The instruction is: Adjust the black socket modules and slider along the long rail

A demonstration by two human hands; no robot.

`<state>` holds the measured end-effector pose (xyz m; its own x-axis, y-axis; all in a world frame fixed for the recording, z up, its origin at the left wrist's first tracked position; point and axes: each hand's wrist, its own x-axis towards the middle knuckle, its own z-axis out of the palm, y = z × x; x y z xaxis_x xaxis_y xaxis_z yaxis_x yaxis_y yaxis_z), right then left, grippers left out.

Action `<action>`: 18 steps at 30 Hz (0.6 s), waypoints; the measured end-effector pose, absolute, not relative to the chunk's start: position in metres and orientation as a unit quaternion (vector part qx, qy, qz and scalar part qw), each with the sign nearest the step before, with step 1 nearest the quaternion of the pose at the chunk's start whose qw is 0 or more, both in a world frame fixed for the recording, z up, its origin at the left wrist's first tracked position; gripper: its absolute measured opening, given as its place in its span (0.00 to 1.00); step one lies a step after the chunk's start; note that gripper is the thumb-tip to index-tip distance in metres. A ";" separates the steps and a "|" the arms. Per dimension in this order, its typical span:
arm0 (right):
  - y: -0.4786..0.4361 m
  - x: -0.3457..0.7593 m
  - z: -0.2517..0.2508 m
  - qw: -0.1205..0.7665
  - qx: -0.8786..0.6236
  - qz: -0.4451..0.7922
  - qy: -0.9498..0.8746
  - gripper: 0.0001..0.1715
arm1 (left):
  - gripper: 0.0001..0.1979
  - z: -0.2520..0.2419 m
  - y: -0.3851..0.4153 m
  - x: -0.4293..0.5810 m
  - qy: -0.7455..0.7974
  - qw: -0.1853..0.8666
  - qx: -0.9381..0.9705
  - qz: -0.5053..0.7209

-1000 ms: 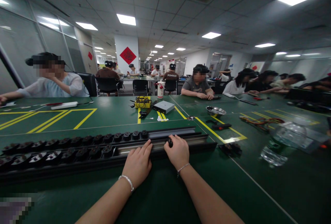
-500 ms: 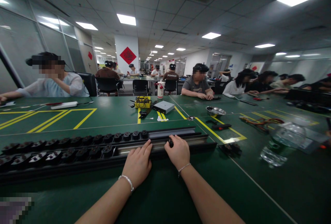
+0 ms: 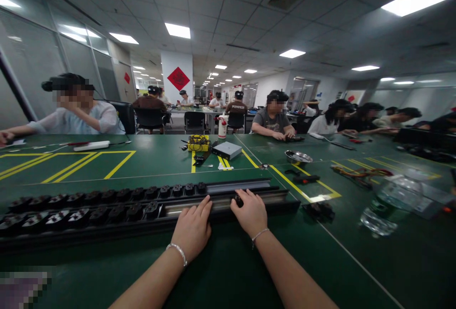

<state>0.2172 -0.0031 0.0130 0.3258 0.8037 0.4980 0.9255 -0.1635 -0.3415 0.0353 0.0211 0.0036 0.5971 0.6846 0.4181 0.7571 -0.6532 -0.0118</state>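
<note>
Two long black track rails (image 3: pixel 249 213) lie side by side across the green table. Black plug adapters with prongs (image 3: pixel 117 213) fill the left part of the near rail, and a second row of adapters (image 3: pixel 151 192) sits in the far rail. My left hand (image 3: pixel 193 228) rests on the near rail, fingers stretched out, just right of its last adapter. Farther right along that rail, my right hand (image 3: pixel 250 214) curls around a small black part (image 3: pixel 238 200). Most of this part is hidden by the fingers, so its kind cannot be told.
A clear water bottle (image 3: pixel 392 202) stands on the right, beside bundled cables (image 3: pixel 359 176). Beyond the rails are a metal bowl (image 3: pixel 298 157), a grey box (image 3: pixel 226 149) and a yellow box with cables (image 3: pixel 198 143). Black parts (image 3: pixel 319 211) lie near the rail's right end. Co-workers sit around.
The view has shifted slightly, so everything appears a little lower and to the right. Both hands keep nearly the same place on the rail, and the right still grips the small black part.
</note>
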 end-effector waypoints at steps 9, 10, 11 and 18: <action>-0.002 0.220 0.010 0.321 -0.736 -0.134 -0.580 0.21 | 0.25 0.002 0.022 0.034 -0.405 0.092 -0.889 -0.194; -0.002 0.220 0.009 0.324 -0.734 -0.137 -0.581 0.21 | 0.25 0.002 0.022 0.035 -0.405 0.092 -0.888 -0.195; -0.002 0.220 0.009 0.326 -0.732 -0.140 -0.581 0.20 | 0.25 0.002 0.021 0.035 -0.405 0.092 -0.888 -0.196; -0.001 0.221 0.006 0.339 -0.727 -0.155 -0.577 0.19 | 0.25 0.002 0.021 0.035 -0.405 0.092 -0.888 -0.196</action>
